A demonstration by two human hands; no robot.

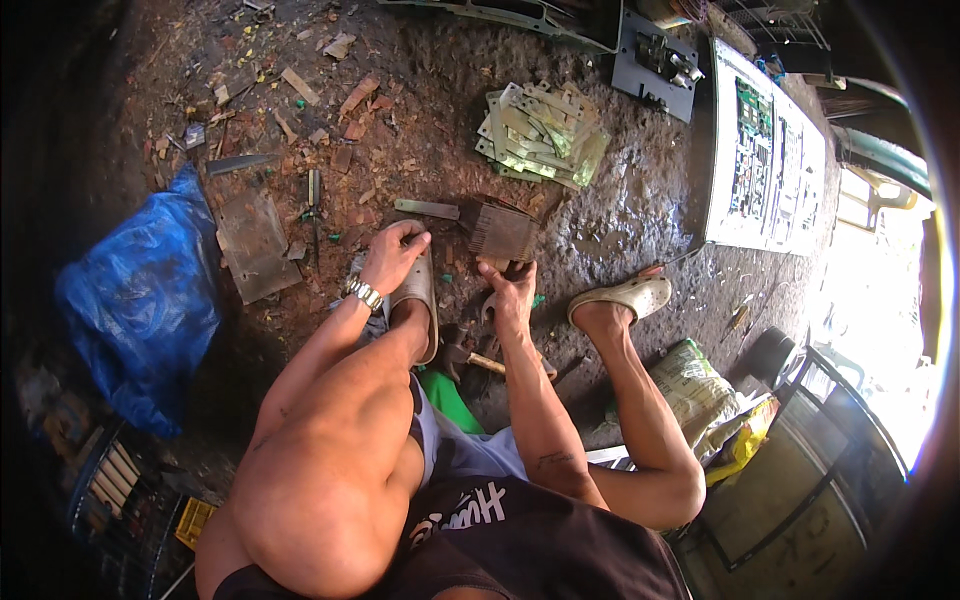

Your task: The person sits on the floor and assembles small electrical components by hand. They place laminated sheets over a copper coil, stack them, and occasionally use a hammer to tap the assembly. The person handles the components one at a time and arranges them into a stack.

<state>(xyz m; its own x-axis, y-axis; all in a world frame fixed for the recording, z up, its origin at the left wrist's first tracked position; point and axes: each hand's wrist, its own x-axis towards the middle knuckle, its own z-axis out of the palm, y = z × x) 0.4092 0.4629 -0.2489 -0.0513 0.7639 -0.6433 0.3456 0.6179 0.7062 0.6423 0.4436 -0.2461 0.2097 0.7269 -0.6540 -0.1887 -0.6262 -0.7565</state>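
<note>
Between my feet lies a rusty brown block of thin stacked metal sheets (502,232), its near side ridged with parallel edges. My right hand (512,297) holds the block's near edge, thumb and fingers against it. A flat metal bar (428,208) reaches left from the block; whether it is joined to it I cannot tell. My left hand (394,258), with a metal watch (364,292) at the wrist, is curled closed above my left clog (424,300), just short of the bar. What its fingers hold, if anything, is hidden. A wooden-handled hammer (485,362) lies below my right hand.
Pale flat plates (545,132) are piled ahead. A white panel with circuit boards (765,150) stands far right, beside a dark plate with parts (655,68). A blue plastic bag (145,300) and a rusty sheet (257,245) lie left. Sacks (692,385) sit at right. Scraps litter the ground.
</note>
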